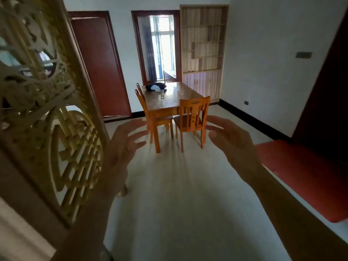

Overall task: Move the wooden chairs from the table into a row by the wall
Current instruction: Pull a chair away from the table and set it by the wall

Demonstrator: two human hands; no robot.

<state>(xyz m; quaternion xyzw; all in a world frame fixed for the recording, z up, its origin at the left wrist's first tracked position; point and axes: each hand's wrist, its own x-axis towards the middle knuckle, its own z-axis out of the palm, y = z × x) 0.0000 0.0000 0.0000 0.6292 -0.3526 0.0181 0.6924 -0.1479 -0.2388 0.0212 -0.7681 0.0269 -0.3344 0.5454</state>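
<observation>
A wooden table (180, 107) stands across the room ahead of me. One wooden chair (194, 114) is tucked at its near end, back toward me. Two more chairs line the table's left side: the nearer chair (143, 106) and, behind it, a farther chair (139, 87) with only its back top showing. My left hand (124, 146) and my right hand (231, 142) are raised in front of me, fingers spread, holding nothing, well short of the chairs.
A carved wooden screen (47, 110) stands close on my left. A red cushioned bench (305, 174) runs along the right. The white right wall (273, 72) has a dark skirting. A glass (162, 95) and dark cloth (156, 86) lie on the table. Pale floor (178, 194) stretches between.
</observation>
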